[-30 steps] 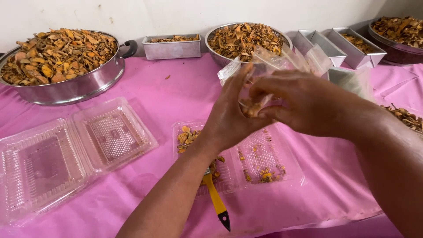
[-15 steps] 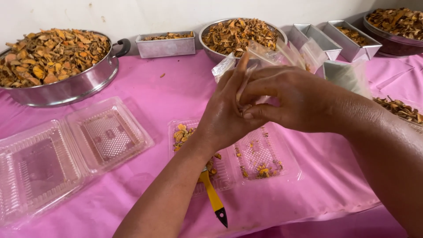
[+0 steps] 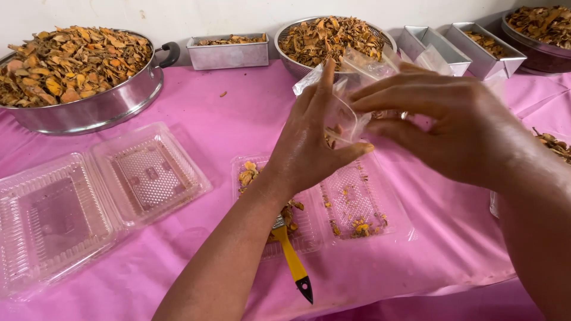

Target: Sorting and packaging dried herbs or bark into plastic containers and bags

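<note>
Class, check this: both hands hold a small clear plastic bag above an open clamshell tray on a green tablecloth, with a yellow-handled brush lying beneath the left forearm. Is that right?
One detail is wrong: the tablecloth is pink, not green, as the head view shows. The rest stands: the left hand and right hand hold the small clear plastic bag above the open clear plastic clamshell tray, and the yellow-handled brush lies beneath the left forearm.

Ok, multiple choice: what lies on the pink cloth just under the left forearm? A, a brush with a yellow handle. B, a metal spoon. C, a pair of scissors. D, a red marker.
A: a brush with a yellow handle and black tip pokes out from under the left forearm, beside the open clear tray holding a few dried pieces, while both hands, left and right, hold a clear bag above it.
</note>
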